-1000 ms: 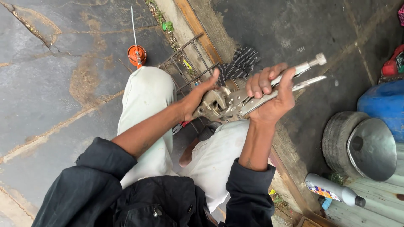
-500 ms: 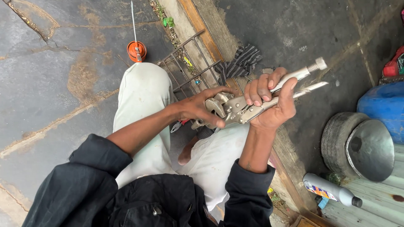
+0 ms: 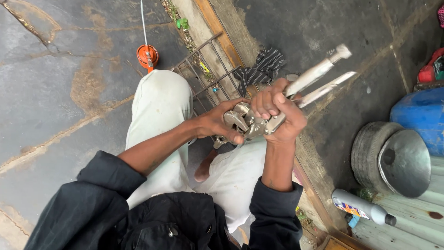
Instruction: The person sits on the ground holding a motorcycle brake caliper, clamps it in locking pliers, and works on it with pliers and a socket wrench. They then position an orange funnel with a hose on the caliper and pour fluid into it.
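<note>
My right hand (image 3: 277, 113) is wrapped around the handles of a pair of silver locking pliers (image 3: 296, 90), whose handles point up and to the right. My left hand (image 3: 217, 122) is closed around the jaw end of the pliers (image 3: 238, 120) and a small metal piece (image 3: 219, 140) just under it. Both hands are above my knees, which are in pale trousers (image 3: 162, 106). I cannot tell what the jaws bite on.
A metal wire grid (image 3: 203, 60) lies on the ground ahead. Beyond my left knee sits an orange reel (image 3: 148, 55) with a thin wire. At right are a striped cloth (image 3: 263, 67), a metal pot with lid (image 3: 393, 159), a blue drum (image 3: 418, 118) and a white bottle (image 3: 360, 208).
My left hand has moved from an open touch on the jaw end to a closed grip over it. The pliers have come slightly lower and closer to me.
</note>
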